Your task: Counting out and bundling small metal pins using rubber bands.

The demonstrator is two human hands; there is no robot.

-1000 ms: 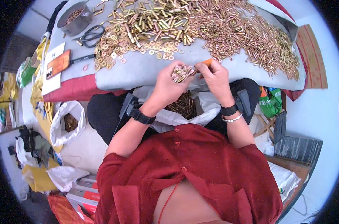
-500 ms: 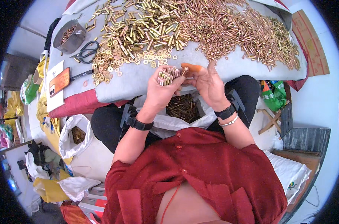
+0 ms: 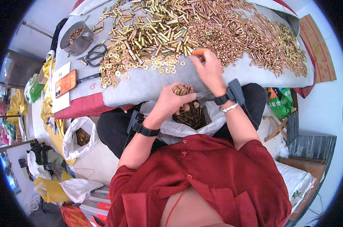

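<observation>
My left hand [image 3: 167, 101] is closed around a bundle of short metal tubes [image 3: 182, 89], their ends upward, above an open white sack [image 3: 216, 120] in my lap. Dark brassy metal pieces [image 3: 192, 114] lie inside that sack. At the near edge of the table pile, my right hand [image 3: 209, 70] has its fingers bent and drawn together, with an orange cover [image 3: 199, 52] on one finger. Its fingertips are by the golden tubes [image 3: 160, 34] and brass washers [image 3: 165, 63]. Anything small between them is hidden.
Small coppery rings [image 3: 213, 36] and thin metal pins [image 3: 277, 49] spread over the grey-covered table [image 3: 141, 89]. To the left are a grey tub [image 3: 78, 43], black scissors [image 3: 94, 55], a black pen [image 3: 89, 78] and an orange phone [image 3: 66, 84]. Another white sack [image 3: 71, 145] stands on the floor.
My left hand has come down closer to the lap sack, still holding the bundle. My right hand has left the bundle and reached forward to the pile, its fingers now bent in.
</observation>
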